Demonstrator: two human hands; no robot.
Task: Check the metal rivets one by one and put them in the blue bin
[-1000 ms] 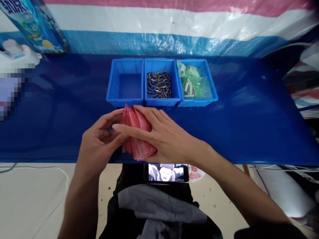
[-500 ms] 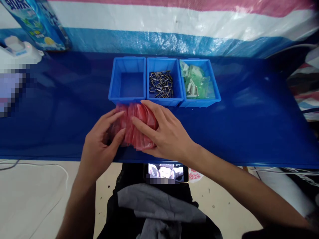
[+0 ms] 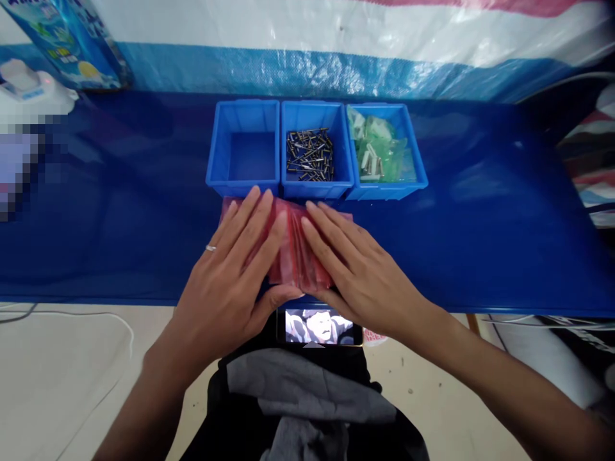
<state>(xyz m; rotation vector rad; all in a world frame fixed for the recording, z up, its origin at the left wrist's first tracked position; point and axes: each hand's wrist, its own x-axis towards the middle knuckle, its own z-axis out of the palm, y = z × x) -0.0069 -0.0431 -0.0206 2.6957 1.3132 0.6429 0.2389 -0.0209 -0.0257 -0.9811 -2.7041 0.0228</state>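
A pile of red-pink plastic zip bags [image 3: 289,256] lies on the blue table in front of the bins. My left hand [image 3: 230,275] rests over its left part, fingers stretched out and a ring on one of them. Over the right part lies my right hand [image 3: 353,266], its fingers also extended and flat. Both palms face down, and the bags between the hands show crumpled folds. The hands hide much of the pile. Just behind it stands a row of three blue bins: an empty left bin [image 3: 211,150], a middle bin holding metal pop rivets [image 3: 310,157], and a right bin with green plastic bags [image 3: 384,144].
A lit phone [image 3: 317,326] sits below the table's front edge, over my lap. At the far left are a white plastic container [image 3: 36,93] and a blue printed pouch [image 3: 79,51]. A striped plastic sheet [image 3: 307,57] hangs behind the table [image 3: 480,224].
My left hand has gone from gripping the bags' left side to lying flat on top. My right hand has shifted right and flattened. The bags are spread further to the right.
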